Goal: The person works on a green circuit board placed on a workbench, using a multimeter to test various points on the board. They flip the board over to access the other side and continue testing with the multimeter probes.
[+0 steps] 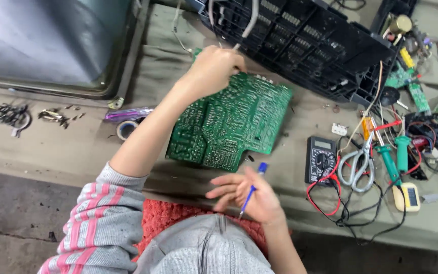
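Here, nearest to me, my right hand (247, 195) hovers low over the front edge of the cloth-covered olive workbench (77, 147); its thumb and inner fingers pinch a slim blue-handled tool (252, 190) shaped like a pen, blue cap pointing away from me, while the other fingers spread loosely to the left. Just beyond that hand lies the large green printed circuit board (229, 122), solder side up, flat on the cloth and tilted a little across the bench; the tool's cap sits just beside the board's near edge, not touching it. My left arm in its grey sleeve with pink stripes (102, 218) reaches across the board's left part; my left hand (214, 68) is closed at the board's far corner, gripping thin pale wires (244, 28) that run up into the black slotted plastic housing (310, 43) standing behind the board. To the right of the board rest a black handheld multimeter with red and black leads (320, 160), then a pair of grey-handled scissors (362, 165), then a green-handled soldering iron (389, 162), all near one another amid tangled cables. To the left, well apart from the board, lie a purple translucent pen-like stick (128, 114) and a small roll of tape (125, 130); farthest left sits a big grey curved screen (51, 40).
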